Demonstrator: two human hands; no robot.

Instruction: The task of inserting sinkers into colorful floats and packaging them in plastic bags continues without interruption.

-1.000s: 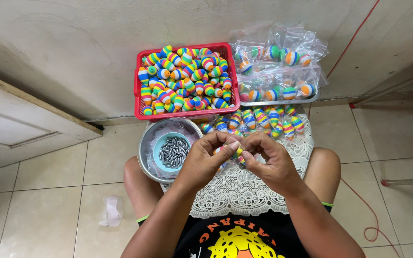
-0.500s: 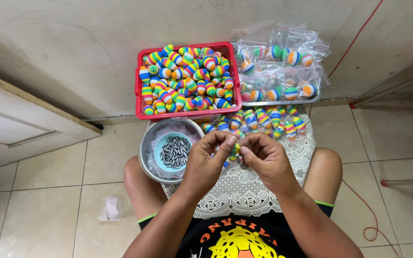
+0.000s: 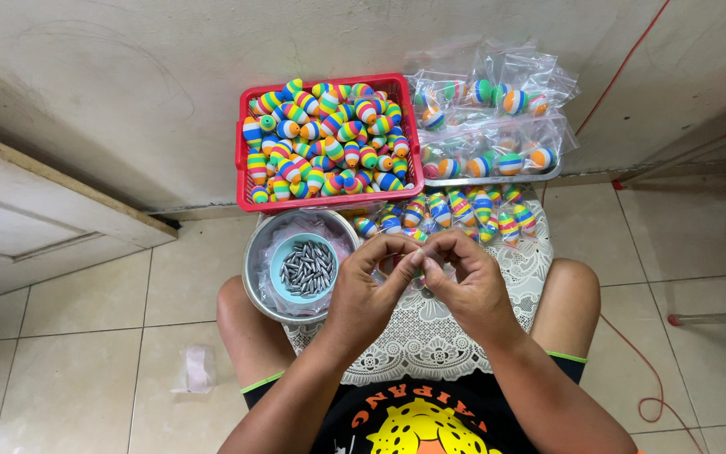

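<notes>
My left hand (image 3: 367,290) and my right hand (image 3: 468,286) meet over my lap, fingertips pinched together on a small clear plastic bag (image 3: 409,271) that they mostly hide. Under them a white lace cloth (image 3: 430,336) covers my thighs. Several striped rainbow-coloured oval floats (image 3: 455,210) lie loose on the cloth just beyond my fingers. To the left of my left hand sits a metal bowl (image 3: 249,277) holding a blue cup of small grey metal weights (image 3: 302,267).
A red basket (image 3: 241,181) heaped with striped floats stands against the wall. To its right a tray carries clear bags of floats (image 3: 497,126). A door (image 3: 35,219) is at the left, a plastic scrap (image 3: 197,370) and a red cord (image 3: 632,370) lie on the tiles.
My hands have drawn closer together and my fingers have closed in. The coloured float seen between them a second ago is now hidden.
</notes>
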